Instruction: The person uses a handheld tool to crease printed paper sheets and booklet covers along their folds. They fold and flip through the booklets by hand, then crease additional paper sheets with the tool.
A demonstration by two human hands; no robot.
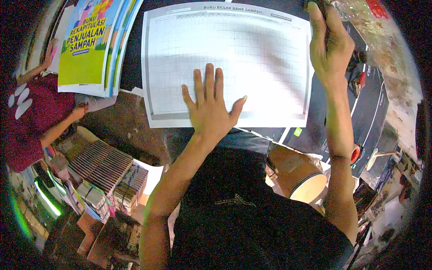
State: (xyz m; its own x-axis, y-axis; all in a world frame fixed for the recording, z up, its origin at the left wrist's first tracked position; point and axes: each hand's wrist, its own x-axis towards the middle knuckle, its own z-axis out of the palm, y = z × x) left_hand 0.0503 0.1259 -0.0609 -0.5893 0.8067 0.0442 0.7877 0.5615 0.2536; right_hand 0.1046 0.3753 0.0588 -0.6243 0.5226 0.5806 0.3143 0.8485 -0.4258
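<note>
A large printed sheet (180,90) headed "BUKU BESAR BANK SAMPAH" lies on the black table, with a grid of ruled lines across it. My left hand (210,108) rests flat on its lower middle, fingers spread and thumb out to the right. Just past the sheet's upper right edge is my right hand (332,49), raised, with its fingers bent together. Its fingertips reach the top of the view, and what they hold, if anything, is hidden. Bright glare washes out part of the sheet beside my left thumb.
A stack of booklets (83,49) with a yellow and green cover lies at the upper left. Beside it sits another person in a maroon shirt (36,117). Tied bundles of paper (101,164) stand below left. A tape roll (355,154) lies at the right.
</note>
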